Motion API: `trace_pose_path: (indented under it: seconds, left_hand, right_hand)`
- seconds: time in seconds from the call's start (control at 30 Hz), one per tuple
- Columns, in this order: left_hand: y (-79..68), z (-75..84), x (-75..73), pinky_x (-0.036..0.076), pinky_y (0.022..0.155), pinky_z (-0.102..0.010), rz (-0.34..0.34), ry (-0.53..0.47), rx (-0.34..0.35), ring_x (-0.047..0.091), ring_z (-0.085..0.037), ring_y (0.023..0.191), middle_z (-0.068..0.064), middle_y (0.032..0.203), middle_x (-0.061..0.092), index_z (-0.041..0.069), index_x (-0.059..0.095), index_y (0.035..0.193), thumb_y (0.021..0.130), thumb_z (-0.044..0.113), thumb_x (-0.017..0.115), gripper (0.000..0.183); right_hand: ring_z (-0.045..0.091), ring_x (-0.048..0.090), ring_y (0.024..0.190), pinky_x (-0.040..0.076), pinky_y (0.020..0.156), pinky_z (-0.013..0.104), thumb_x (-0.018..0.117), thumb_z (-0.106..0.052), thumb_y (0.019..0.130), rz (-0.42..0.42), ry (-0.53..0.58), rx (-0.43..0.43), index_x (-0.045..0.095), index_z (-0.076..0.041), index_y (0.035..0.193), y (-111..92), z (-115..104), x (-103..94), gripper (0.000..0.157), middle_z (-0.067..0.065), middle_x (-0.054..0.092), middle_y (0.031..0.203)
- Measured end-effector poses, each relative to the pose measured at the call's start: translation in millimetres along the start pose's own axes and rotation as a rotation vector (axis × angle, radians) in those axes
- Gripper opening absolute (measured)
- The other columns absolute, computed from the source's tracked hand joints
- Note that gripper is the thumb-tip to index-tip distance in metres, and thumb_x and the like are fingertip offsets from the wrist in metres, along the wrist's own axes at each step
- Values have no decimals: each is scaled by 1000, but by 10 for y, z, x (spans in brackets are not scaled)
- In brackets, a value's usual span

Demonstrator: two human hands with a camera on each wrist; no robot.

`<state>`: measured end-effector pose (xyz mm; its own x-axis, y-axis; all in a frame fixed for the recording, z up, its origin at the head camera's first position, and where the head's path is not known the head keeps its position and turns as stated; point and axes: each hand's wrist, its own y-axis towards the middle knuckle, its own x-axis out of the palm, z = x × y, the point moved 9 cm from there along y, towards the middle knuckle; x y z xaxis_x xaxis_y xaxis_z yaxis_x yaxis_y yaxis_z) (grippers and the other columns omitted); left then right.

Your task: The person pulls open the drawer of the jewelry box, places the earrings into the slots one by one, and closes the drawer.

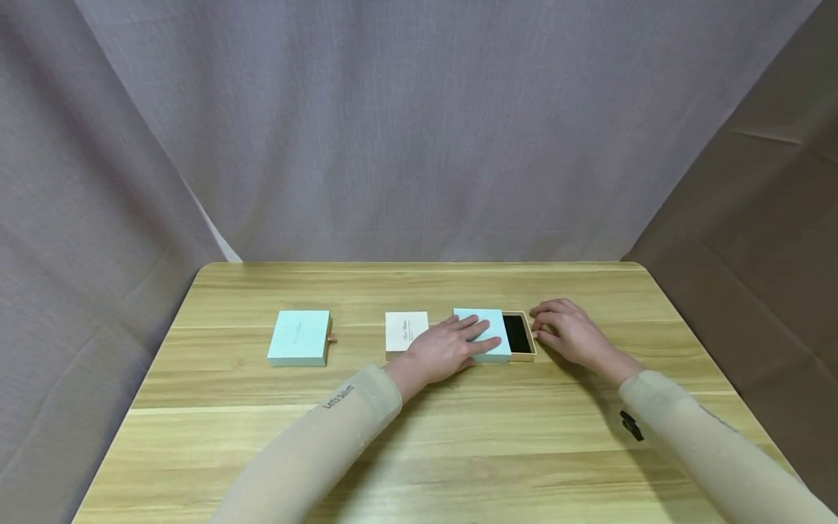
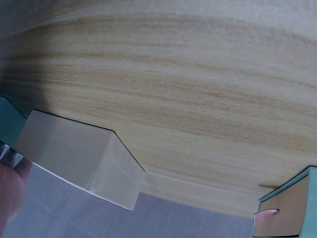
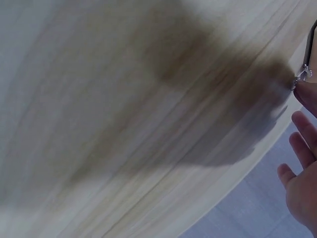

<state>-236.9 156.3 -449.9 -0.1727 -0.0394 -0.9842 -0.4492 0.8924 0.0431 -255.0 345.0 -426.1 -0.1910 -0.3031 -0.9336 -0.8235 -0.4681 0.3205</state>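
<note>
My left hand point(image 1: 445, 349) rests with spread fingers on top of a light blue drawer box point(image 1: 494, 320). From its right side the drawer point(image 1: 522, 357) sticks partly out, gold-edged with a black inside. At the drawer's outer end, my right hand point(image 1: 569, 332) pinches the small pull tab with curled fingertips. The right wrist view shows a small shiny piece point(image 3: 303, 73) at the thumb's tip, the other fingers apart from it. Just left of the blue box, partly behind my left hand, stands a white box point(image 1: 404, 329) with dark lettering.
Another light blue box point(image 1: 299, 338), with a pinkish ribbon tab point(image 2: 266, 216) on its right side, lies farther left on the wooden table point(image 1: 511, 451). Grey curtains point(image 1: 406, 145) hang behind the table and along its sides.
</note>
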Motion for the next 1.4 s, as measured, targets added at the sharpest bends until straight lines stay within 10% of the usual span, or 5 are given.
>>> trace_pose_path:
  seconds: [0.7,1.4]
  left_hand:
    - [-11,-4,-11,35,128,-41,-9,13,2,34,-22,159,0,174,34,37,34,168,113,40,54,59]
    - [-6,-10,-19,37,127,-41,9,10,6,36,-22,159,-2,173,36,36,36,168,112,39,57,60]
  right_hand:
    - [54,56,130,33,116,76,76,-11,99,-59,271,272,77,-4,96,91,136,-152,8,28,67,136]
    - [56,52,133,33,115,73,75,-7,100,-166,328,247,78,-10,89,374,-67,-46,11,31,63,141]
